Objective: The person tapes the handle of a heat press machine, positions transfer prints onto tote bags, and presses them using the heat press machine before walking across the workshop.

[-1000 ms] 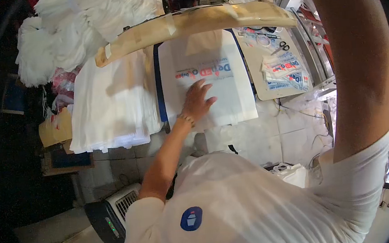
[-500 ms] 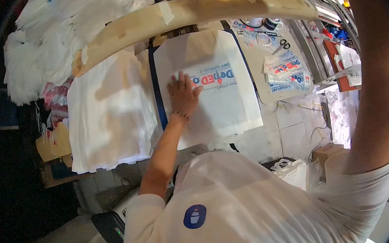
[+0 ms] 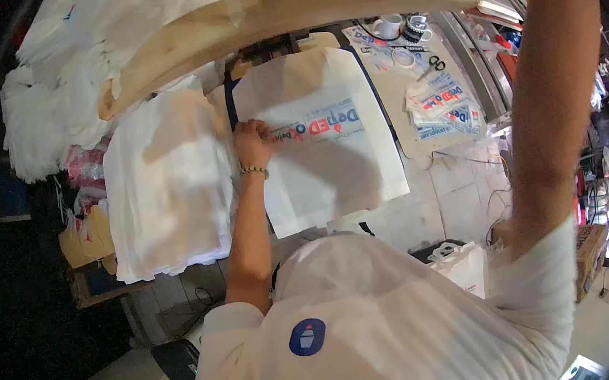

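A white sheet or flat bag with blue and red printed lettering lies on a dark-edged board. My left hand, a beaded bracelet at the wrist, rests at the sheet's left edge beside the left end of the print. Its fingers are curled in, and whatever they may pinch is hidden. Up along the right side goes my raised right arm; the hand itself is beyond the top of the view. A thick stack of white sheets or bags stands just left of my left hand.
A long tan, taped bar spans the far side. On the right, a board carries printed slips, scissors, a tape roll and mugs. White bundles pile up at the far left.
My left hand has moved left from lying flat on the print to the sheet's edge, and its fingers have curled. My right arm has shifted inward. The view has turned slightly.
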